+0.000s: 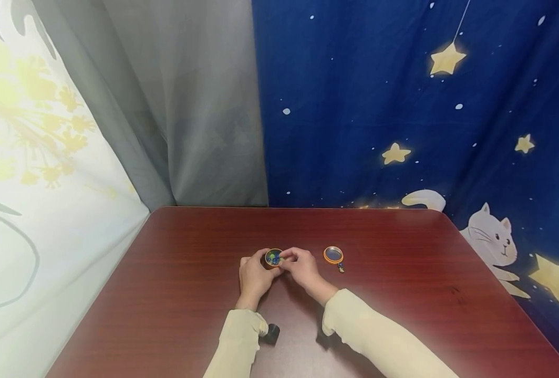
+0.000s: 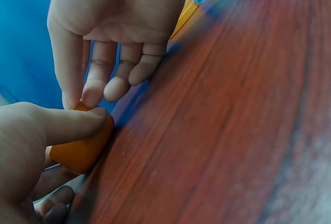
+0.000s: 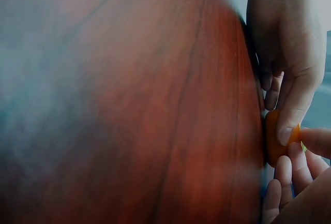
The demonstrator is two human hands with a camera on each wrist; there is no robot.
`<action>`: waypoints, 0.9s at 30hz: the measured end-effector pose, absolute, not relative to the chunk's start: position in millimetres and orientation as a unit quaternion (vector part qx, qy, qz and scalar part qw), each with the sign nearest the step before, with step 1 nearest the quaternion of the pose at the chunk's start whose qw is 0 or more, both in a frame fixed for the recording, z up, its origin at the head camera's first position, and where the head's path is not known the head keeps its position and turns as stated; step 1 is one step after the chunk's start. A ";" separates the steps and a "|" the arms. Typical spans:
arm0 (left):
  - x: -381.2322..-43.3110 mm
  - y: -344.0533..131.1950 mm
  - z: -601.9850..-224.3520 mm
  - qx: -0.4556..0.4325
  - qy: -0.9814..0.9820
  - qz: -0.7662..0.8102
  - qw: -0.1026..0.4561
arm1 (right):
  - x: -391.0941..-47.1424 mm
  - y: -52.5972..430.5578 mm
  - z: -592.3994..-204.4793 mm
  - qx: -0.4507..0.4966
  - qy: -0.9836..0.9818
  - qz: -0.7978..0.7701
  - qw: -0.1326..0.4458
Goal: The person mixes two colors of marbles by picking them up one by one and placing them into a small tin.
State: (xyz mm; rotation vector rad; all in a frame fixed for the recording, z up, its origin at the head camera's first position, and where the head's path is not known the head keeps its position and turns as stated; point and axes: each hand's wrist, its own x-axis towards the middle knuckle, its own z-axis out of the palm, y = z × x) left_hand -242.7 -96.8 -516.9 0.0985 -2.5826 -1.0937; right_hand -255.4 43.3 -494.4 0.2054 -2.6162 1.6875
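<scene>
In the head view, a small round orange tin (image 1: 273, 251) stands near the middle of the table, with several blue and green glass marbles (image 1: 273, 258) inside. My left hand (image 1: 255, 274) holds the tin from the left, its thumb along the orange wall (image 2: 83, 149) in the left wrist view. Thumb and index finger of my right hand (image 1: 301, 266) come together at the rim, pinching a yellow-green marble (image 3: 303, 147) that is mostly hidden by the fingers. Its other fingers are loosely bent beside the tin.
An orange-rimmed round lid (image 1: 333, 255) lies to the right of the hands. Just in front of it are small marbles (image 1: 340, 268), blue and yellowish. The reddish-brown wooden table (image 1: 204, 236) ends at a grey curtain (image 1: 213, 105) and a blue starry curtain (image 1: 336, 105).
</scene>
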 end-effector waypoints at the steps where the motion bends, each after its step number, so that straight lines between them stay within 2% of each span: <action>1: -243.0 -96.8 -517.1 0.035 -0.907 -0.384 0.166 | -255.7 43.2 -494.6 0.065 -0.839 0.540 0.010; 11: -243.8 -96.9 -518.5 0.035 -0.908 -0.385 0.163 | -257.5 46.6 -497.9 0.072 -0.837 0.543 0.009; 21: -242.8 -97.7 -519.3 0.038 -0.907 -0.386 0.166 | -250.5 58.5 -496.0 0.178 -0.862 0.475 0.019; 27: -243.1 -97.3 -519.3 0.039 -0.907 -0.386 0.165 | -242.9 65.2 -495.1 0.209 -0.871 0.444 0.012</action>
